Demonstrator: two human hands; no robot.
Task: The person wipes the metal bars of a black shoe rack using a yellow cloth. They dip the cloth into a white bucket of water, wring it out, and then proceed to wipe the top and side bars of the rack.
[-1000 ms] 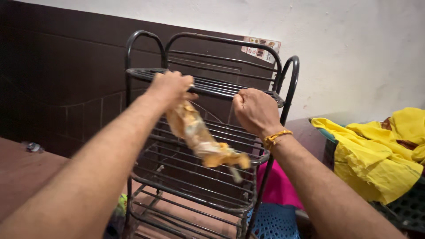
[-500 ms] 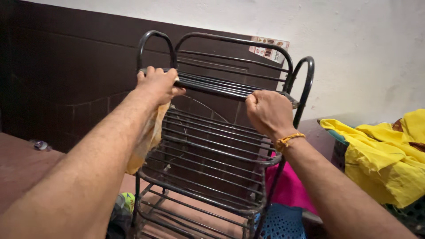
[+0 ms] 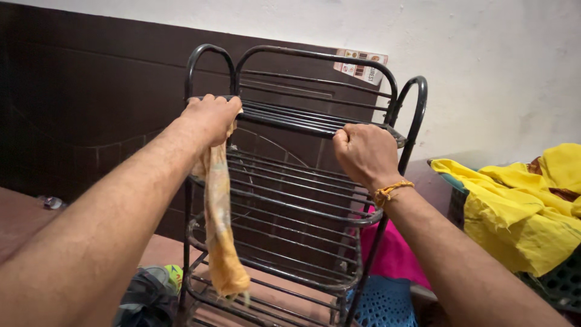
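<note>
Whitish plaster wall [image 3: 496,72], dark brown panelling [image 3: 91,103], reddish floor [image 3: 18,221].

A black metal rack [image 3: 302,175] with slatted tiers stands upright against a dark wall panel, its top corners rounded into loops. A worn yellow rag [image 3: 221,236] hangs limp from the front left edge of the top tier, reaching down near the lowest tier.

black metal rack [image 3: 302,194], orange-yellow rag [image 3: 221,242] (faded), yellow cloth [image 3: 520,212]
</note>
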